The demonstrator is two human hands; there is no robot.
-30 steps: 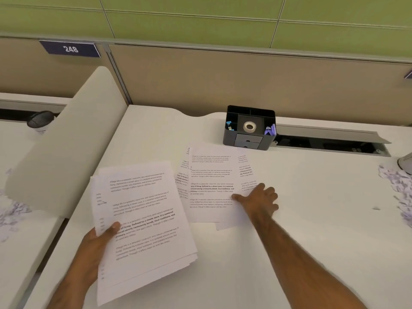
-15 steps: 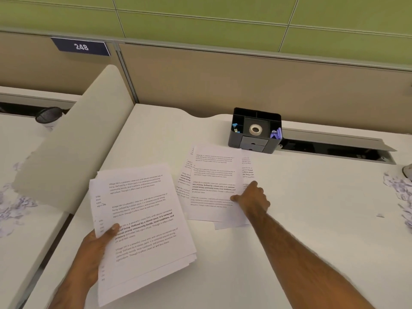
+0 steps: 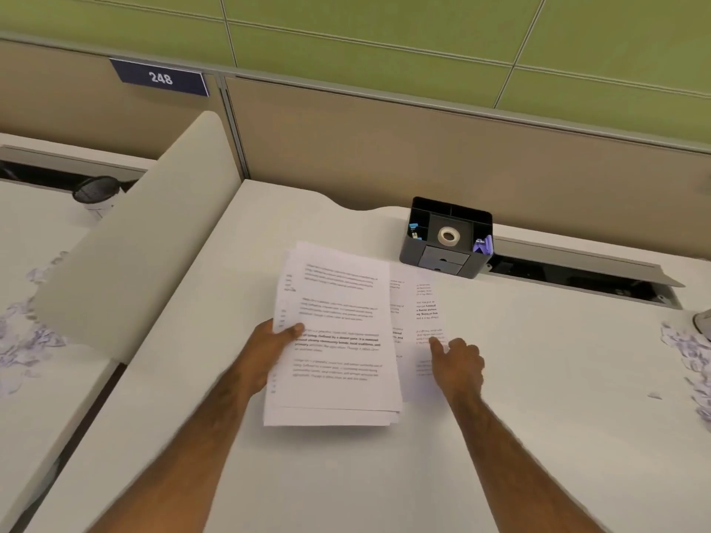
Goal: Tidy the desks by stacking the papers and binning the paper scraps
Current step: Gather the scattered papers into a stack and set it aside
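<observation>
Left hand (image 3: 269,352): grasps paper stack (image 3: 338,340)
Right hand (image 3: 458,363): touches half-covered loose sheets (image 3: 423,313), grasp unclear
Behind: black organizer (image 3: 446,259)
Right edge: paper scraps (image 3: 688,352)

The left hand (image 3: 275,350) reaches forward over the tabletop (image 3: 538,378) and grips a stack of papers (image 3: 342,340), thumb on top. The right hand (image 3: 459,365) has curled fingers, with one tip touching the loose sheets (image 3: 419,302). Its grip is too blurry to tell.
</observation>
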